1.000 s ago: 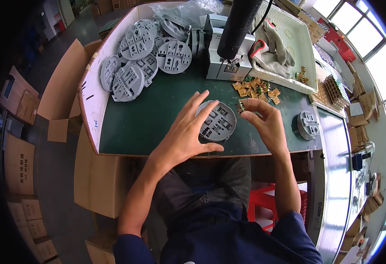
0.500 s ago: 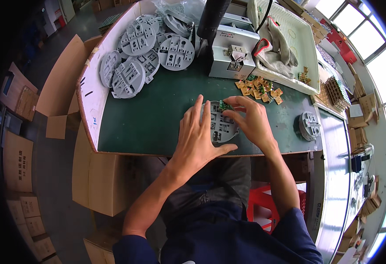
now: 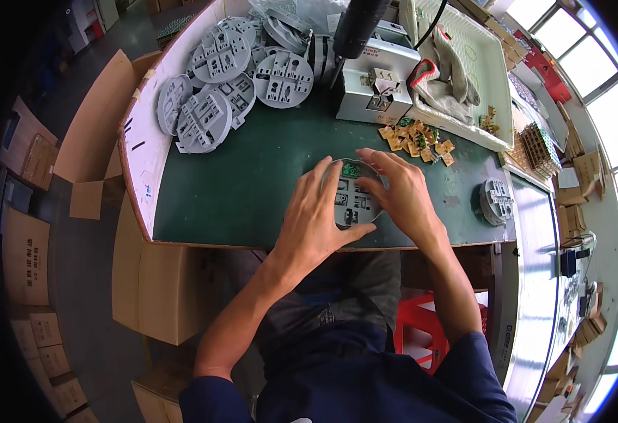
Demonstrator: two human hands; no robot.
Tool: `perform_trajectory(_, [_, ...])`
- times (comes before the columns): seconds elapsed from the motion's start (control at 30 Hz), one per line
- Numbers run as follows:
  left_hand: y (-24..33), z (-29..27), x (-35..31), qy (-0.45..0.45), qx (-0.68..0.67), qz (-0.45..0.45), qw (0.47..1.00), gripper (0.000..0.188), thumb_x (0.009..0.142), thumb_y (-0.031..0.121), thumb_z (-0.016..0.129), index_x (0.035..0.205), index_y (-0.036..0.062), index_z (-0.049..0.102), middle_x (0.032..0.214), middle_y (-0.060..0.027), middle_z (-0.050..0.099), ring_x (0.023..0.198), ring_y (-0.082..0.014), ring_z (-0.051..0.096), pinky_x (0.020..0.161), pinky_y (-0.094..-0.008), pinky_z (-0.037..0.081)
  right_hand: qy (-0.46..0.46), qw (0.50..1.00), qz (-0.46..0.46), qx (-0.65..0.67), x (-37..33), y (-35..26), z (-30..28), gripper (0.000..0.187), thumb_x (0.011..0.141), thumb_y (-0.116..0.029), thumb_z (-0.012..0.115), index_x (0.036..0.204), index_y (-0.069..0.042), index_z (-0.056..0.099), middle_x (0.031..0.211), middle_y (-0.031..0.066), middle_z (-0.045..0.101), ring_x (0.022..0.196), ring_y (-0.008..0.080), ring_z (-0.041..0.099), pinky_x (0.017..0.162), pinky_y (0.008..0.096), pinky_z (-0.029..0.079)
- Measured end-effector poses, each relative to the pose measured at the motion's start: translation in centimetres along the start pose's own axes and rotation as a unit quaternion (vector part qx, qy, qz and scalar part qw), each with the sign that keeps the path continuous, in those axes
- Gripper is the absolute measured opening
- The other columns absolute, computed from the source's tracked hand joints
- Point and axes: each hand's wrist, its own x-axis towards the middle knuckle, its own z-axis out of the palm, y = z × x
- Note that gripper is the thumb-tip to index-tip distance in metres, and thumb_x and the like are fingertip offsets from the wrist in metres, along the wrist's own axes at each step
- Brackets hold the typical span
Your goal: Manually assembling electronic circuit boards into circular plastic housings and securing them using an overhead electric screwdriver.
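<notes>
1. Both hands are laid on a round grey moulded plastic disc [image 3: 349, 197] near the front edge of the green bench mat [image 3: 252, 176]: the left hand [image 3: 314, 218] is spread flat along its left rim, the right hand [image 3: 397, 189] is spread over its right side, fingertips pressed down.
2. A small green circuit board [image 3: 351, 170] is seated at the disc's top.
3. The disc is judged light, stiff and ribbed, best gripped by its rim; its pockets look delicate.
4. Similar grey discs [image 3: 231, 77] are heaped at the mat's far left.
</notes>
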Motion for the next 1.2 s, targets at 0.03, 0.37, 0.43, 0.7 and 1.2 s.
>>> perform_trajectory(0.03, [0.0,0.0,0.0,0.0,0.006,0.005,1.0,0.096,0.073,0.04,0.09,0.146,-0.0049,0.046,0.15,-0.0247,0.045,0.134,-0.0423,0.047,0.111,-0.048,0.043,-0.003,1.0,-0.002,-0.004,-0.2,-0.2,-0.2,0.033,0.085,-0.006,0.075,0.118,-0.003,0.071,0.11,0.0187,0.07,0.102,0.0375,0.068,0.088,0.0432,0.055])
perform_trajectory(0.37, [-0.3,-0.1,0.1,-0.004,0.08,0.039,0.996,0.089,0.077,0.049,0.084,0.142,-0.0025,0.051,0.146,-0.0209,0.045,0.129,-0.0395,0.049,0.109,-0.0478,0.043,0.022,0.993,-0.088,-0.082,0.8,0.5,-2.3,0.032,0.093,-0.008,0.07,0.125,-0.004,0.069,0.134,0.019,0.064,0.122,0.0347,0.062,0.106,0.0402,0.048])
perform_trajectory(0.43, [-0.2,0.2,0.2,-0.003,0.085,0.042,0.996,0.089,0.078,0.051,0.083,0.141,-0.0033,0.052,0.146,-0.0215,0.045,0.129,-0.0393,0.049,0.109,-0.0479,0.043,0.154,0.978,-0.014,0.14,4.4,-0.4,-3.4,0.033,0.096,-0.011,0.07,0.128,-0.001,0.067,0.137,0.0177,0.062,0.126,0.0294,0.061,0.109,0.0384,0.045])
perform_trajectory(0.7, [0.0,0.0,0.1,-0.016,0.083,0.028,0.996,0.089,0.081,0.057,0.079,0.142,-0.0031,0.052,0.152,-0.0226,0.041,0.133,-0.0392,0.048,0.111,-0.0479,0.041,0.155,0.797,-0.05,0.581,15.7,-6.3,-7.5,0.04,0.097,-0.037,0.073,0.103,0.001,0.067,0.083,0.0089,0.069,0.067,0.0154,0.066,0.059,0.0271,0.056])
perform_trajectory(1.2, [-0.3,-0.1,-0.3,-0.016,0.09,0.017,0.996,0.09,0.08,0.057,0.079,0.142,-0.0019,0.051,0.153,-0.0218,0.041,0.133,-0.039,0.048,0.111,-0.0481,0.041,0.206,0.925,0.072,0.311,16.4,-3.1,-7.7,0.047,0.097,-0.04,0.072,0.108,0.005,0.066,0.093,0.0098,0.067,0.086,0.0167,0.065,0.077,0.0335,0.056])
